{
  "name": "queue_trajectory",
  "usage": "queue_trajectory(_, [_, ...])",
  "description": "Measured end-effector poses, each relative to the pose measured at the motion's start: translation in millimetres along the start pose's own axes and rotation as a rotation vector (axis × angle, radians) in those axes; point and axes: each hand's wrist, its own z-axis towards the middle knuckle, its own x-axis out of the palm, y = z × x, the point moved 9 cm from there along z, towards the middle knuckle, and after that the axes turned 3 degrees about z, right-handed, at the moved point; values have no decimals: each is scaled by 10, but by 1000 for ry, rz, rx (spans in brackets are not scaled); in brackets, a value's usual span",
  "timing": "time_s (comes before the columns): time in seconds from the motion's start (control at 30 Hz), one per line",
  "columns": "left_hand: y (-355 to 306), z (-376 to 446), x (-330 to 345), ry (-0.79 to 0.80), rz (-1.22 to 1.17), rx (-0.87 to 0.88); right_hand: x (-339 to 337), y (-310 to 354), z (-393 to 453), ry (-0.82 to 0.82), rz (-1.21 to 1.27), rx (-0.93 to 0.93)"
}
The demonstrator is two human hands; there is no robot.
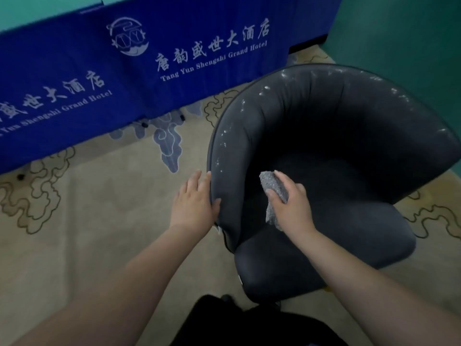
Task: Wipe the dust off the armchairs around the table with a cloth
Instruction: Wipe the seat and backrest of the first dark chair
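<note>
Dark clothing (249, 323) of the person fills the bottom edge of the view, and two bare forearms reach up from it toward a dark grey armchair (349, 136) standing on a pale carpet (87, 221) with outlined cloud patterns. Left hand (193, 202) lies against the outer side of the armchair's near arm, at its front end; the fingers are straight and close together, pointing up along the piped edge, while the thumb hooks over the rim onto the inner face. Right hand (290, 204) is inside the armchair, over the inner side of that same arm where it meets the seat cushion (324, 253); its fingers and thumb are curled around a folded grey cloth (274, 196), which sticks out above the knuckles and hangs below the thumb, pressed against the upholstery. White flecks of dust (224, 143) are scattered along the rim of the curved backrest and the top of the near arm, thickest on the left rim and along the far top edge. Beyond the armchair, along the upper left of the carpet, hangs a blue table skirt (99, 71) printed in white with a round emblem, Chinese characters and the words "Tang Yun Shengshi Grand Hotel". A teal wall (399, 33) stands behind the armchair at the upper right.
</note>
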Motion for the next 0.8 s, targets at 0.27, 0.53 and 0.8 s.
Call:
queue_trajectory(0.27, [408, 393, -39, 56, -34, 59, 386, 136, 53, -25, -7, 37])
queue_trajectory(0.53, [675, 1280, -345, 87, 28, 390, 810, 346, 251, -322, 23, 175])
queue_trajectory(0.8, [568, 1686, -308, 145, -5, 572, 1030, 490, 194, -468, 8, 240])
